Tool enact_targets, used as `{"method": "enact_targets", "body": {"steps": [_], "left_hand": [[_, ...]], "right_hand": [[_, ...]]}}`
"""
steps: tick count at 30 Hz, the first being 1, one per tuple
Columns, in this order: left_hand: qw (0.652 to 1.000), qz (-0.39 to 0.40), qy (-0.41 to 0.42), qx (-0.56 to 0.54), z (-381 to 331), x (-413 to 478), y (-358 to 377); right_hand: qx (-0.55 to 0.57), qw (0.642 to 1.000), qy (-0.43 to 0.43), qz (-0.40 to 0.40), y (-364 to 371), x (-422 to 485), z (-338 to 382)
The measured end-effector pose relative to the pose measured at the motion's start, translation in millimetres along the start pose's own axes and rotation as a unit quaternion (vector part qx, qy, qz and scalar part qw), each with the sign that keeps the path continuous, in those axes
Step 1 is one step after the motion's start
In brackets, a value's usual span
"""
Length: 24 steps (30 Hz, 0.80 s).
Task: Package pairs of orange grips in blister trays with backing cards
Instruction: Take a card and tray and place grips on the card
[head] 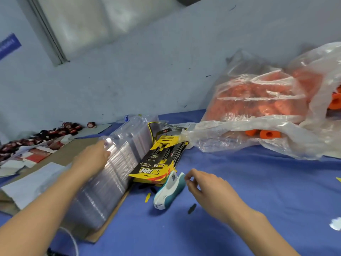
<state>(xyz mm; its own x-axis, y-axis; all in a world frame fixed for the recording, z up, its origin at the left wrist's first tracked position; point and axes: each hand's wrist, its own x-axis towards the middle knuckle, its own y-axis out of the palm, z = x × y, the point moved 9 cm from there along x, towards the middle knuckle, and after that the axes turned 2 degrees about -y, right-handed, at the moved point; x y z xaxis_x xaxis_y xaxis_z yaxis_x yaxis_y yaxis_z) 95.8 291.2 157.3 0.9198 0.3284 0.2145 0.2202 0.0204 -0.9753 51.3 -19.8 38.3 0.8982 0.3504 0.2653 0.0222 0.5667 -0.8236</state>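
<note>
Fingers of the left hand rest on a long stack of clear plastic blister trays; the right hand, loosely curled and holding nothing, hovers beside a white-and-teal stapler. Yellow-and-black backing cards lean against the stack, and orange foam grips fill a clear plastic bag on the blue table.

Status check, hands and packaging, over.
Left hand on blister tray stack. Right hand empty, hovering by stapler. Orange grips bagged. Backing cards beside trays.

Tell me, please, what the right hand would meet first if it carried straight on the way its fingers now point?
Probably the white and teal stapler: the right hand hovers just right of it, fingers curled toward it. Depth is unclear.
</note>
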Motion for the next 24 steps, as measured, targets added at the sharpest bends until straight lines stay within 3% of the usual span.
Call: {"method": "enact_targets", "body": {"steps": [9, 15, 17, 19, 21, 22, 24], "left_hand": [[0.999, -0.019, 0.034, -0.029, 5, 2, -16], [0.997, -0.031, 0.043, -0.050, 9, 6, -28], [0.996, -0.049, 0.048, -0.053, 9, 8, -35], [0.996, -0.049, 0.054, -0.051, 8, 11, -40], [0.996, -0.041, 0.057, -0.052, 7, 12, -44], [0.996, -0.039, 0.059, -0.052, 6, 12, -46], [0.996, -0.036, 0.061, -0.059, 5, 12, -49]], "right_hand": [[0.055, 0.996, -0.061, -0.024, 8, -5, 66], [0.148, 0.978, -0.137, -0.060, 25, 15, 131], [0.207, 0.970, -0.116, -0.050, 34, 30, 148], [0.374, 0.927, -0.032, -0.001, 47, 49, 158], [0.555, 0.827, 0.063, 0.056, 59, 65, 169], [0.610, 0.784, 0.095, 0.073, 62, 71, 176], [0.654, 0.742, 0.116, 0.091, 61, 82, 191]]}}
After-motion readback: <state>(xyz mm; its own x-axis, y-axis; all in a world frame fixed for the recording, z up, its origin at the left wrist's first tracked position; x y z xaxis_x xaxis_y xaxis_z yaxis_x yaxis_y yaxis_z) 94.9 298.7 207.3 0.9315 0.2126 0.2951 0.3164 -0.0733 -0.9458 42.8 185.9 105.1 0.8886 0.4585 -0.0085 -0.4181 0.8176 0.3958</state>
